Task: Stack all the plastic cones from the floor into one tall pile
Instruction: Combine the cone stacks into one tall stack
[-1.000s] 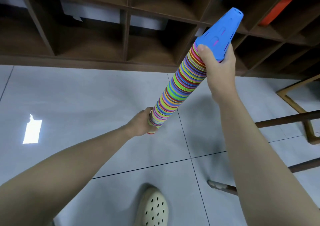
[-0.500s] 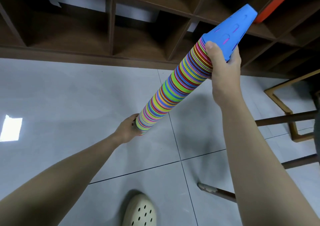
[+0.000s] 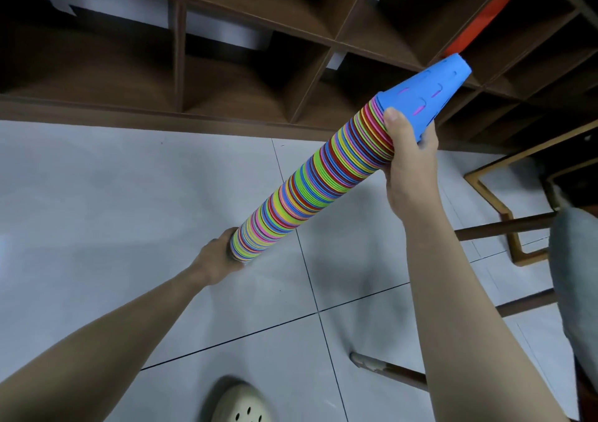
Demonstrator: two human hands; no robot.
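**Cone pile tipped further over, held at both ends**

Since the earlier frames the pile of cones (image 3: 310, 179) has swung flatter and shifted right, its blue top cone (image 3: 427, 96) now reaching toward the far shelving (image 3: 226, 75).

Head view: my left hand (image 3: 220, 260) is curled round the pile's base, low over the tiled floor (image 3: 97, 195); how far its fingers wrap I cannot tell. My right hand (image 3: 409, 159) grips the upper end, thumb pressed at the blue cone's rim. I see no loose cones on the floor. A shoe (image 3: 241, 404) sits near; chair legs (image 3: 485, 230) lie to the right.

I judge the pile wants standing upright. Best to keep both ends squeezed together so nothing slides apart, then lower the base flat first.
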